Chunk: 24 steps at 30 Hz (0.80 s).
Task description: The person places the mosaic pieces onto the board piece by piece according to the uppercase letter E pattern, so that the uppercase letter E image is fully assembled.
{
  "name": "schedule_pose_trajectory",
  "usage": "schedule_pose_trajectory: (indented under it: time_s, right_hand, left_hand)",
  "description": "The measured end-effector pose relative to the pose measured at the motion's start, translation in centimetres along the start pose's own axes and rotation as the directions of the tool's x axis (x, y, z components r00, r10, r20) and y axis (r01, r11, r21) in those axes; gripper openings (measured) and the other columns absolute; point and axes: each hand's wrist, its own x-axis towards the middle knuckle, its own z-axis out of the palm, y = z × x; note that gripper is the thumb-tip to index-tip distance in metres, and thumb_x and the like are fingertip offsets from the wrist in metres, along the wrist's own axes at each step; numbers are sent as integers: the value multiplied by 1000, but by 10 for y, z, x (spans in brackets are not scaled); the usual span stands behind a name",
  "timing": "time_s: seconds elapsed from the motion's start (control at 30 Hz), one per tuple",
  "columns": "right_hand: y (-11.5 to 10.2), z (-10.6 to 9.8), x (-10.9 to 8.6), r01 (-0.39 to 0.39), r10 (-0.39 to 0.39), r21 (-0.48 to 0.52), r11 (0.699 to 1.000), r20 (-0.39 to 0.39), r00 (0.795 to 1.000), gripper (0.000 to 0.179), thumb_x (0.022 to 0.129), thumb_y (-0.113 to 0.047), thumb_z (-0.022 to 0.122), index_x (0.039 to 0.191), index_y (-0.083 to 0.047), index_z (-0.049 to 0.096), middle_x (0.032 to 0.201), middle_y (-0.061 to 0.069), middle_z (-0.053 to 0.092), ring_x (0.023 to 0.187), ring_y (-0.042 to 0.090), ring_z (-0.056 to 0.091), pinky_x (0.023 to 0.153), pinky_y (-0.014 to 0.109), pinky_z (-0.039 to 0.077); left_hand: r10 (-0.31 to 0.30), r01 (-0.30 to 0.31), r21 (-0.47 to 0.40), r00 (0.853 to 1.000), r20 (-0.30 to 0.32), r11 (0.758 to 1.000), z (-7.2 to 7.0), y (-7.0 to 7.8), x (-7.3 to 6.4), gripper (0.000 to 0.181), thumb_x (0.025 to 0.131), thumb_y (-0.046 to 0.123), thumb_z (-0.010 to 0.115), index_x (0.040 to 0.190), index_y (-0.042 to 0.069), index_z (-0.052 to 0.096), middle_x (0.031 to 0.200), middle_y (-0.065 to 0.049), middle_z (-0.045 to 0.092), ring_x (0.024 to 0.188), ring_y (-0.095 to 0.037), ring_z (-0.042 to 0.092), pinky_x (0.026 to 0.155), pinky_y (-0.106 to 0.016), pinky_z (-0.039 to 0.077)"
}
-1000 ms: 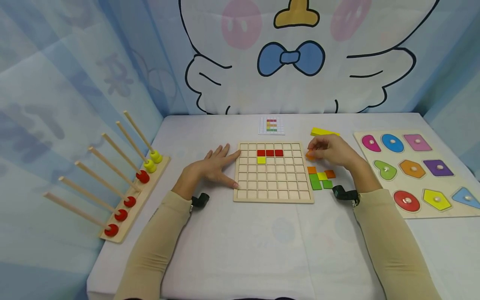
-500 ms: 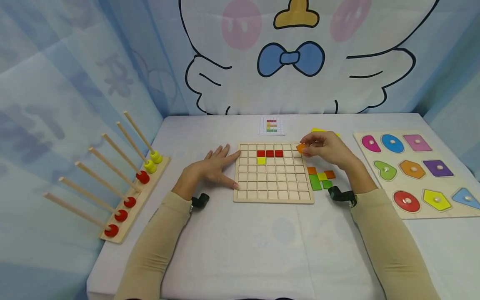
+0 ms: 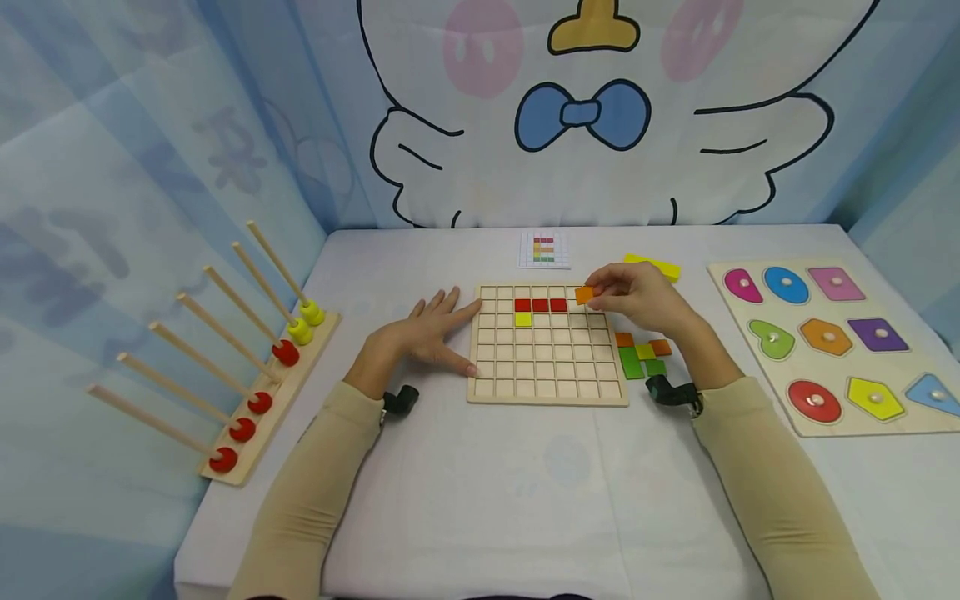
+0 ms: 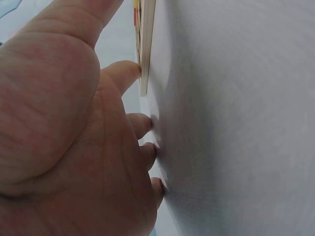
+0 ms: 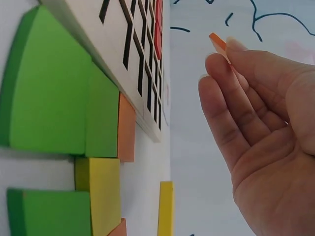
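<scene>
My right hand (image 3: 637,292) pinches a small orange square tile (image 3: 584,295) over the upper right part of a wooden grid board (image 3: 525,397). In the right wrist view the same orange tile (image 5: 218,43) stands out beyond the thumb and fingertips. Three red tiles (image 3: 541,306) lie in a row on the board, with a yellow tile (image 3: 522,320) below the leftmost one. My left hand (image 3: 427,333) is spread flat, its thumb and index finger at the board's left edge. From the left wrist, a fingertip (image 4: 133,70) touches the board's side and other fingertips rest on the cloth.
Green tiles (image 3: 631,363), orange tiles and a yellow tile lie right of the board. A yellow strip (image 3: 652,267) sits behind them. A pattern card (image 3: 543,250) lies behind the board. A peg rack (image 3: 258,408) stands left, a shape puzzle (image 3: 765,392) right.
My right hand has lifted the orange tile from beside the board and carried it left, over the board's top right area. The left hand stays in place.
</scene>
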Motion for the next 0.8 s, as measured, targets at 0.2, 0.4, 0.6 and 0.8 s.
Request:
schedule_pose_trajectory:
  time_s: [0.2, 0.4, 0.6, 0.8]
  right_hand:
    - [-2, 4, 1, -6, 6, -9, 1000, -3, 1000, 30, 93, -16, 80, 120, -4, 74, 106, 13, 71, 91, 26, 60, 72, 16, 51]
    - [-9, 9, 6, 13, -14, -45, 999, -16, 1000, 27, 92, -17, 82, 117, -6, 75, 100, 12, 70, 88, 26, 59, 70, 17, 49]
    - [-18, 19, 13, 64, -64, -38, 997, 4, 998, 25, 91, -14, 82, 114, -4, 76, 97, 12, 71, 85, 25, 60, 70, 18, 51]
    - [-27, 26, 20, 83, -83, -16, 996, 33, 996, 24, 91, -13, 82, 113, -5, 76, 95, 11, 71, 84, 25, 61, 70, 20, 52]
  left_hand:
    - [0, 0, 6, 1000, -2, 1000, 0, 0, 0, 125, 76, 74, 78, 168, 35, 3, 175, -11, -17, 162, -32, -18, 130, -55, -10]
    - [-4, 4, 8, 1000, -6, 1000, 1, 0, 0, 125, 76, 75, 78, 168, 35, 3, 175, -11, -17, 162, -31, -18, 130, -55, -11]
    - [-2, 2, 4, 1000, -8, 1000, 0, 0, -1, 125, 76, 75, 79, 168, 35, 4, 175, -11, -16, 162, -32, -18, 130, -55, -10]
    - [3, -3, -11, 1000, -6, 1000, 0, 1, -2, 125, 75, 74, 79, 168, 35, 5, 175, -11, -15, 162, -32, -17, 130, -55, -11]
